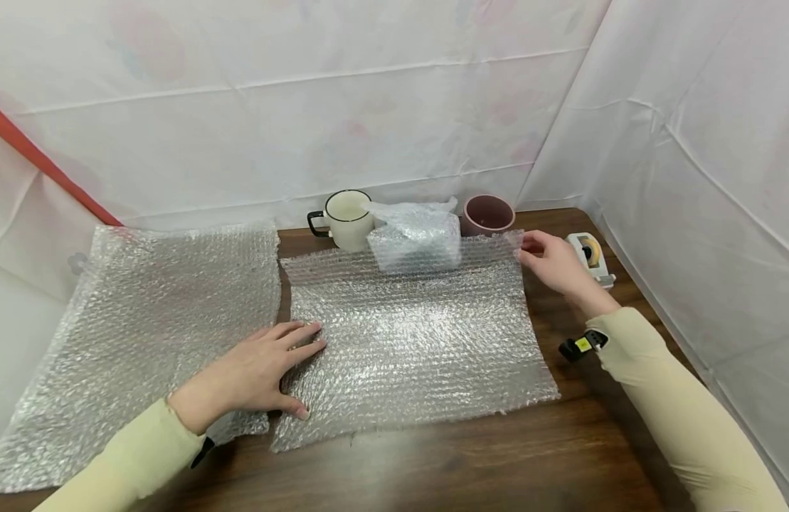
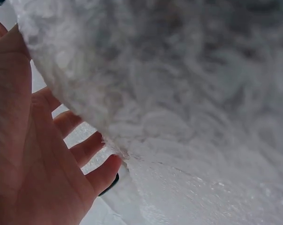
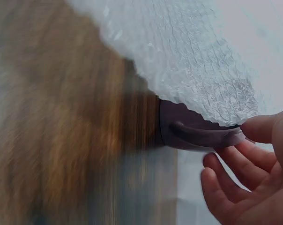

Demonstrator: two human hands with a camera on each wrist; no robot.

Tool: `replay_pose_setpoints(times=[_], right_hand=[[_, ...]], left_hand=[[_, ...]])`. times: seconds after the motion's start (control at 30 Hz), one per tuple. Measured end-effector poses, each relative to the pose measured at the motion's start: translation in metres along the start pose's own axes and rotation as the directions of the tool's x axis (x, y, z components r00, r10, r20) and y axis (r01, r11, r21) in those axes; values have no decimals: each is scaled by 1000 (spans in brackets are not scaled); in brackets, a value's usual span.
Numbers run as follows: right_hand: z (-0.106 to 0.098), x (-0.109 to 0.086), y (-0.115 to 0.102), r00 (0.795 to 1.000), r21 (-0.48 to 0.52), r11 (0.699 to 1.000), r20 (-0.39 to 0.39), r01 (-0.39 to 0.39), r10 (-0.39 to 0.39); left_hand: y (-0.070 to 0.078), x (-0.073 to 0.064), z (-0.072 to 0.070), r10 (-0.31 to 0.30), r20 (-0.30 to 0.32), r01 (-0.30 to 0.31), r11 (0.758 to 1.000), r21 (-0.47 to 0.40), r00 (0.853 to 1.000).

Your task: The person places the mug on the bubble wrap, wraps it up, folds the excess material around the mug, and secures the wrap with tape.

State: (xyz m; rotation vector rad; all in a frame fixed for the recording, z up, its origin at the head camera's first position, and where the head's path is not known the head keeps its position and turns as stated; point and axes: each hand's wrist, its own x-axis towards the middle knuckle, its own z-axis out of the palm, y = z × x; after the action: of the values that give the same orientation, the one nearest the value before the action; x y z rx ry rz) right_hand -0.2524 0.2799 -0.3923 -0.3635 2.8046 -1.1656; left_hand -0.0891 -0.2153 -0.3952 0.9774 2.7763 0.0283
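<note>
A sheet of clear bubble wrap [image 1: 413, 341] lies in the middle of the wooden table. My right hand [image 1: 551, 264] pinches its far right corner between thumb and fingers, beside the mauve mug [image 1: 488, 215]. In the right wrist view, that mug's handle [image 3: 202, 135] shows just under the sheet's edge. My left hand [image 1: 253, 370] is spread with fingers apart at the sheet's left edge, its fingertips over the wrap. A bundle wrapped in bubble wrap [image 1: 416, 238] stands at the sheet's far edge, its contents hidden.
Another bubble wrap sheet [image 1: 176, 306] covers the table's left side, partly under my left forearm. A white mug [image 1: 349, 220] with a black rim stands at the back. To the right sits a white tape dispenser [image 1: 589, 257]. White cloth curtains [image 1: 368, 107] close off the back and right.
</note>
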Motion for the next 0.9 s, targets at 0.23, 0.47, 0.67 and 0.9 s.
replay_pose_setpoints(times=[0.23, 0.47, 0.67, 0.9], right_hand=[[5, 21, 1, 974, 355, 921, 212, -158, 85], [2, 18, 8, 986, 650, 742, 131, -166, 106], [-10, 6, 8, 998, 794, 606, 11, -47, 62], [-32, -18, -17, 990, 826, 550, -140, 127, -19]], left_hand=[[1, -1, -2, 8, -5, -8, 1000, 0, 1000], [1, 0, -4, 28, 21, -28, 1000, -7, 999], [1, 0, -3, 38, 25, -37, 999, -14, 999], [1, 0, -4, 19, 32, -17, 998, -59, 999]])
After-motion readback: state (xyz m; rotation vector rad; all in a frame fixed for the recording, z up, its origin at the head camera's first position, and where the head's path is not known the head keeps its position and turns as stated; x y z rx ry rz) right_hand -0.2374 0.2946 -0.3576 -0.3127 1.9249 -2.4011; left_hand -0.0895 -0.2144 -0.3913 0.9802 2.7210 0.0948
